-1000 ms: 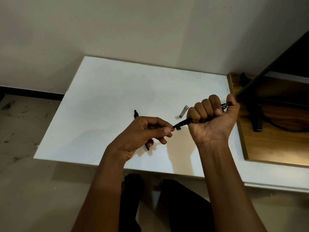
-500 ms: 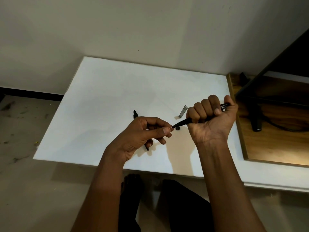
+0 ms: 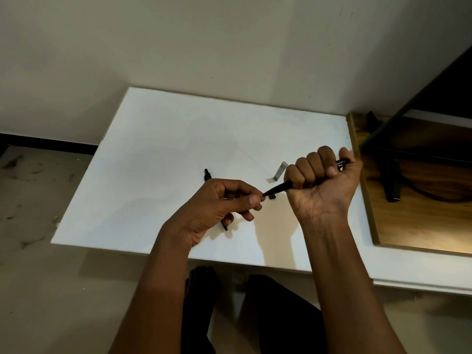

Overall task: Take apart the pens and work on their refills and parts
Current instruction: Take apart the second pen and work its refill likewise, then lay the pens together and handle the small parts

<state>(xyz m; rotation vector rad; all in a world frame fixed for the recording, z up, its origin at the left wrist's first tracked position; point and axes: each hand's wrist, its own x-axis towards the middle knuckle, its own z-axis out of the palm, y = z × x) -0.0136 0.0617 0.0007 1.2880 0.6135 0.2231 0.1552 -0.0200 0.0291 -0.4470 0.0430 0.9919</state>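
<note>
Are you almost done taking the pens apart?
Not yet. A grey clip and small black piece lie loose on the table. The right hand grips a black pen; the left hand pinches its tip. A second pen lies beneath, seemingly whole.

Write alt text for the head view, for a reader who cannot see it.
A right hand grips a black pen in its fist over a white board, while the left hand pinches the pen's tip. On the board lie a second pen, partly under the left hand, and a small grey clip.
</note>
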